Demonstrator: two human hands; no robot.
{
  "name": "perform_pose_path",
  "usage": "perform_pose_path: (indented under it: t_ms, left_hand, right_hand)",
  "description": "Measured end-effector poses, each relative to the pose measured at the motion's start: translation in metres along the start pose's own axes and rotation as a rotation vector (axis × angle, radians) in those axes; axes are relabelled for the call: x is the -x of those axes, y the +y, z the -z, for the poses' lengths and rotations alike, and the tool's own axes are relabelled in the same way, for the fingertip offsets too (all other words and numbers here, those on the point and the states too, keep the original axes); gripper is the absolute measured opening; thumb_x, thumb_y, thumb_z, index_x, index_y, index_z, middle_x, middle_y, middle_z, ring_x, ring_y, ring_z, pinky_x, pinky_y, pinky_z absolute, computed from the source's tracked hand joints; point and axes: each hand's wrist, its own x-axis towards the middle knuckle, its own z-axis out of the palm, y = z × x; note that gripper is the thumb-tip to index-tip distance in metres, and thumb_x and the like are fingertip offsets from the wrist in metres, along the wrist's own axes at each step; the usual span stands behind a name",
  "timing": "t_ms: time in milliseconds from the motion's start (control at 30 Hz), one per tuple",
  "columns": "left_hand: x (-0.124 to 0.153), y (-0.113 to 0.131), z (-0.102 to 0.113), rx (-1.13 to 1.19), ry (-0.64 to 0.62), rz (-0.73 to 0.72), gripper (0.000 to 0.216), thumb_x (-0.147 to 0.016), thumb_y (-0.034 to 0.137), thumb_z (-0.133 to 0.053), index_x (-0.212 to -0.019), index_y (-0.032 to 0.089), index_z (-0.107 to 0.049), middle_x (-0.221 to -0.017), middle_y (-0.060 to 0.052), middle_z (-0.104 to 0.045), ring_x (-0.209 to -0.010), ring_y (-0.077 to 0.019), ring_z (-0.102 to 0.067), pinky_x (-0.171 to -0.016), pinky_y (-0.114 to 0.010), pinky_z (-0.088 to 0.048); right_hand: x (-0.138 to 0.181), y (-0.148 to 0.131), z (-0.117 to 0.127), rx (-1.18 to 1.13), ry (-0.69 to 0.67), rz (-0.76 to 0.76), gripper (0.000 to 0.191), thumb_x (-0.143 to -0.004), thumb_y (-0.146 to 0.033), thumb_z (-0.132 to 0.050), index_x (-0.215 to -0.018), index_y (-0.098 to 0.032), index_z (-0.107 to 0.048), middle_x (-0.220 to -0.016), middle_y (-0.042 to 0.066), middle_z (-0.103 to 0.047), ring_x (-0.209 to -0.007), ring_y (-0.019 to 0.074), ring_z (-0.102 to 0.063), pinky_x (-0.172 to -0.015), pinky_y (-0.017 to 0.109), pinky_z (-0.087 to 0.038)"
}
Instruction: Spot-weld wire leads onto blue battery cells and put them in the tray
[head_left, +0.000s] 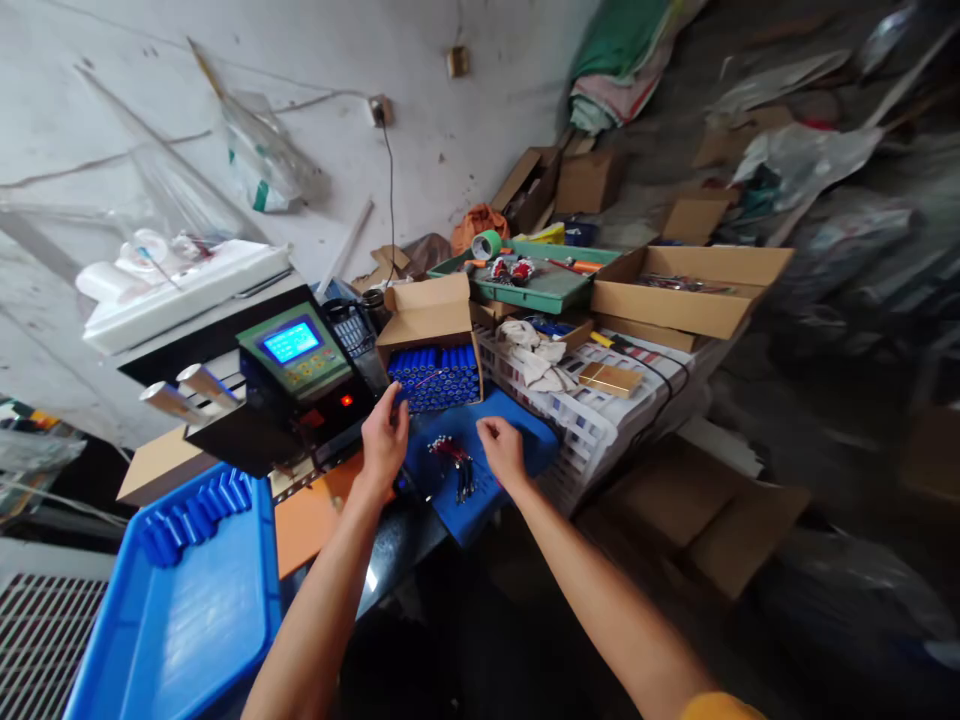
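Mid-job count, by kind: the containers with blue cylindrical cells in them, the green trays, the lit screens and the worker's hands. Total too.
Cardboard box of blue cylindrical cells: 1
Blue tray of blue cylindrical cells: 1
Green tray: 1
Lit screen: 1
Left hand and right hand: 2
Total: 6

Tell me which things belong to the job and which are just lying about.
Probably in the job:
red-and-black wire leads on the blue mat, between the left hand and right hand
blue cylindrical cells in the open carton
machine with lit screen

Probably just lying about:
crumpled white cloth
green tape roll
hanging plastic bag
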Motion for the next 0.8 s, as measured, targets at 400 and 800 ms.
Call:
perform_pose_path:
  t_ms: [400, 800]
  left_hand:
    - [-0.066, 0.008, -0.081, -0.511, -0.270, -0.313, 0.040, -0.091, 0.023, -0.042, -0.127, 0.013, -0.058, -0.130, -0.018, -0.061, -0.116, -0.0350, -0.054, -0.099, -0.055, -0.039]
    - [-0.042, 0.016, -0.069, -0.423, -0.261, -0.239, 0.071, -0.079, 0.027, -0.058, -0.144, 0.007, -0.037, -0.151, -0.020, -0.037, -0.143, -0.0367, -0.027, -0.115, -0.055, -0.024]
  right_hand:
    - [0.002, 0.017, 0.005, 0.022, -0.059, 0.015, 0.025, -0.083, -0.038, -0.051, -0.071, -0.019, -0.062, -0.068, 0.005, -0.068, -0.064, 0.0185, -0.062, -0.066, 0.029, -0.048]
    - [0.002, 0.014, 0.004, 0.058, -0.067, -0.010, 0.026, -0.083, -0.038, -0.050, -0.075, -0.018, -0.064, -0.073, 0.005, -0.069, -0.068, 0.0181, -0.062, -0.069, 0.029, -0.048]
